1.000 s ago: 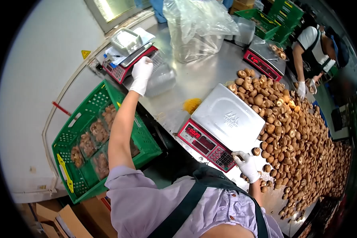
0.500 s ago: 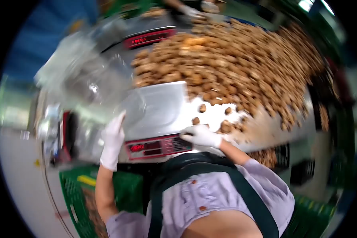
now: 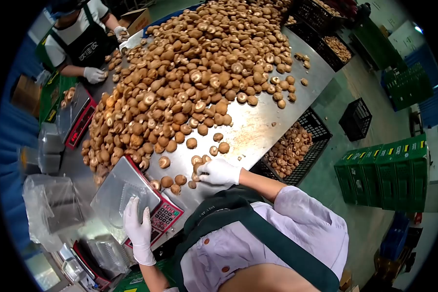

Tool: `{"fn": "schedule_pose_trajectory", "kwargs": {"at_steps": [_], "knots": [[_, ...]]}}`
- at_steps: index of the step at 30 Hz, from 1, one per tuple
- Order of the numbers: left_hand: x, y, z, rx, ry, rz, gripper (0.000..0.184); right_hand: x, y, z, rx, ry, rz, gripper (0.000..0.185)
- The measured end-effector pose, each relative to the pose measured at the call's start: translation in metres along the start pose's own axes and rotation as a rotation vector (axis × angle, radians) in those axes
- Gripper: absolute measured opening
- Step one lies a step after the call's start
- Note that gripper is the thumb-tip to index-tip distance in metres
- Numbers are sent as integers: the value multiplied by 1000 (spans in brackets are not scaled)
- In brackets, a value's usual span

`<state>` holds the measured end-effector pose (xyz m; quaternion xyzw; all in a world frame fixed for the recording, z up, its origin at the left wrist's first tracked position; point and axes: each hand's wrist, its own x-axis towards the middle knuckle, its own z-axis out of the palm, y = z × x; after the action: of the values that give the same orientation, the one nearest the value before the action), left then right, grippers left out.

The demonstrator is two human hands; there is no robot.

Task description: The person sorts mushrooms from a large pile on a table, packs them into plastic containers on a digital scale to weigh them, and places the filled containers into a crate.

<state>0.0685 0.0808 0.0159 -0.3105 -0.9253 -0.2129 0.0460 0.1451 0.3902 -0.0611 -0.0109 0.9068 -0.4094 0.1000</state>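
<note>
My left hand (image 3: 138, 228), in a white glove, is over the near part of the scale's metal plate (image 3: 113, 194), thumb and fingers apart. Its fingertips are at a clear plastic tray (image 3: 129, 193) lying on that plate. The red keypad panel (image 3: 166, 214) of the scale shows to the right of the hand. My right hand (image 3: 219, 173), also gloved, has its fingers closed on a brown mushroom (image 3: 197, 167) at the near edge of the pile. More loose mushrooms (image 3: 167, 181) lie between the scale and my right hand.
A large mushroom heap (image 3: 180, 82) covers the metal table (image 3: 258, 127). Across it, a person (image 3: 90, 46) in white gloves handles mushrooms beside a second scale (image 3: 82, 119). Bagged trays (image 3: 53, 204) stand at left. A black crate (image 3: 312, 131) of mushrooms is beside the table; green crates (image 3: 384, 173) stand right.
The view has swung right towards the heap. My left hand has moved from the far-left scale to the near one, where a clear tray now lies. My right hand has gone from the keypad to the mushrooms.
</note>
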Motion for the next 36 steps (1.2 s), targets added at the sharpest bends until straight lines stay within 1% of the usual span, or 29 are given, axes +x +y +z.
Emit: {"fn": "schedule_pose_trajectory", "kwargs": {"at_steps": [2,5,7,9,11,13,14,15,17,18,19,21,22,23,25,26,27,28,29,30,31,32,33,34,35,36], "knots": [[22,25,15,-98,38,25,38,-9,22,-21,-76,18,120,23],[63,73,50,-224,16,41,35,-15,82,-44,-32,159,274,25],[89,92,91,-326,-12,34,33,-14,132,-59,-116,331,411,26],[120,122,127,-329,-21,124,35,-14,170,-85,-155,481,457,26],[150,141,171,-231,-57,248,42,-11,201,-109,-208,617,482,27],[184,163,209,-98,-172,318,54,-5,211,-138,-172,618,518,30],[197,171,233,-6,-166,385,60,2,230,-140,-193,676,445,31],[208,178,257,87,-157,452,65,9,233,-146,-172,697,437,32],[219,192,289,182,-273,427,73,17,224,-160,-312,698,379,34],[223,201,294,282,-400,357,81,26,229,-160,-321,720,328,37],[223,205,294,326,-369,378,81,34,234,-158,-335,678,319,44],[217,205,295,312,-342,402,77,41,237,-145,-451,682,233,49],[209,202,294,221,-320,451,71,41,233,-137,-507,664,231,51],[200,202,291,223,-343,448,68,37,230,-133,-491,621,221,49],[181,200,280,226,-301,451,64,30,234,-120,-551,607,176,45],[176,201,275,228,-307,440,64,27,239,-113,-559,644,70,36],[172,201,268,189,-239,407,58,18,236,-109,-574,587,38,26],[168,200,264,151,-170,374,53,11,232,-108,-519,576,0,22],[162,194,266,155,-173,367,53,6,227,-110,-464,568,-37,18],[157,185,272,94,-202,332,47,4,222,-118,-350,568,-74,15],[155,178,276,32,-230,297,42,6,215,-127,-347,565,-79,15],[154,171,279,-36,-172,312,30,8,209,-137,-243,561,-22,15],[159,169,275,-178,-222,222,23,11,209,-144,-141,555,36,15],[163,172,270,-260,-164,120,21,24,212,-151,-182,756,-60,19],[167,175,265,-340,-107,17,18,35,214,-162,-181,734,-28,26],[178,175,258,-440,-123,-64,16,52,221,-170,-237,771,-54,32]]}}
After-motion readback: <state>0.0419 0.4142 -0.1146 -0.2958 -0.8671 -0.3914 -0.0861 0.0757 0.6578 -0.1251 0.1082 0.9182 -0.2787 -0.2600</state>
